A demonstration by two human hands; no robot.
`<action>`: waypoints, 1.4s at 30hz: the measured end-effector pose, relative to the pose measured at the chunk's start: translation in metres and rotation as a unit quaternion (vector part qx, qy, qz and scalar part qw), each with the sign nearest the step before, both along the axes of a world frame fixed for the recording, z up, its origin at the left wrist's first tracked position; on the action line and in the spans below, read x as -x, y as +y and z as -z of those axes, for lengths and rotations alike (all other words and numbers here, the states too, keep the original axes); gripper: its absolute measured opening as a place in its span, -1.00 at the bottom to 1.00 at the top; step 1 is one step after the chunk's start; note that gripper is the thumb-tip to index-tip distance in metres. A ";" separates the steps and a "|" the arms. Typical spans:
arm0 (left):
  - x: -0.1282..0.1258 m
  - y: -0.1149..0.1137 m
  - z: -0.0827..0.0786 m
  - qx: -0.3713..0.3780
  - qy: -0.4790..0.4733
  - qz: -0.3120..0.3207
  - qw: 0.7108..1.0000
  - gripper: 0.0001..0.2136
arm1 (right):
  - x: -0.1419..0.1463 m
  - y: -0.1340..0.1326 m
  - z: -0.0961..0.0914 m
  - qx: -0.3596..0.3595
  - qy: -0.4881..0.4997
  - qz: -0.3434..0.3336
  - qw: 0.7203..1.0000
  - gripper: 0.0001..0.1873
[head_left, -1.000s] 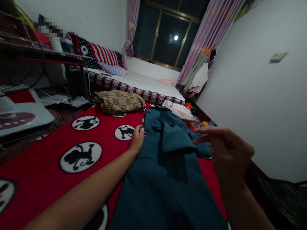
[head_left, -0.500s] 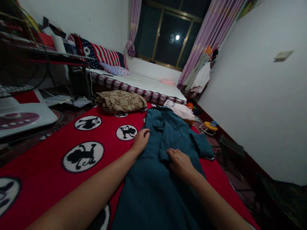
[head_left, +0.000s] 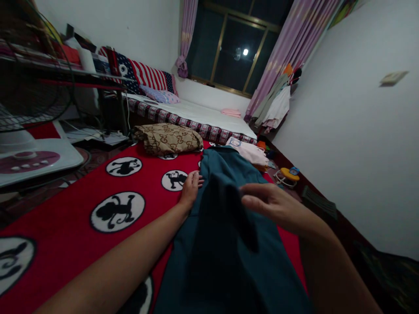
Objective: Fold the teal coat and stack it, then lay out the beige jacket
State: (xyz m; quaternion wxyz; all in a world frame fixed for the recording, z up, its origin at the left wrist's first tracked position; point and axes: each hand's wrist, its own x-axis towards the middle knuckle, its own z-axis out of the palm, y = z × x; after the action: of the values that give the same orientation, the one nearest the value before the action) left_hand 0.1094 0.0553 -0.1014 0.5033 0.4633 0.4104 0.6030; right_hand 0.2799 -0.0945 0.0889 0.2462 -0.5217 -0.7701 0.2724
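A dark teal coat (head_left: 209,244) lies lengthwise on the red blanket (head_left: 78,209), its collar at the far end. My right hand (head_left: 278,205) is raised over the coat's middle, fingers and thumb pinched at a sleeve (head_left: 234,200) that is lifted and smeared by motion. A dark shadow falls on the cloth below it. My left hand (head_left: 191,188) rests at the coat's left edge, fingers stretched out and holding nothing.
Beyond the coat sit a folded brown patterned cloth (head_left: 173,138) and a folded pale pink garment (head_left: 250,153). A fan (head_left: 29,148) stands at the left. A yellow stool (head_left: 290,174) is on the floor to the right, and a bed (head_left: 203,111) lies behind.
My right hand has risen from the coat and shifted right, lifting a sleeve. The sleeve spread out at the right no longer shows there. My left hand stays at the left edge.
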 end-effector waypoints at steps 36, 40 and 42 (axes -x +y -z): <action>-0.005 0.088 -0.036 -0.056 0.420 -0.085 0.902 -0.54 | 0.017 0.043 0.166 -0.253 -0.083 0.026 0.964 -0.75; -0.014 0.118 -0.046 -0.063 0.438 -0.070 0.894 -0.81 | 0.018 0.039 0.161 -0.236 -0.056 -0.049 0.969 -0.71; -0.015 0.127 -0.049 -0.075 0.442 -0.077 0.890 -0.85 | 0.019 0.037 0.158 -0.227 -0.035 -0.082 0.970 -0.75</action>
State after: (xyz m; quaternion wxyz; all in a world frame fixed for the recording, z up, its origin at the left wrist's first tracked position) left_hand 0.1242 0.1826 -0.0519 0.1855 0.6853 0.5785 0.4016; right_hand 0.2610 -0.0578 -0.0691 0.3077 -0.3968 -0.8599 0.0916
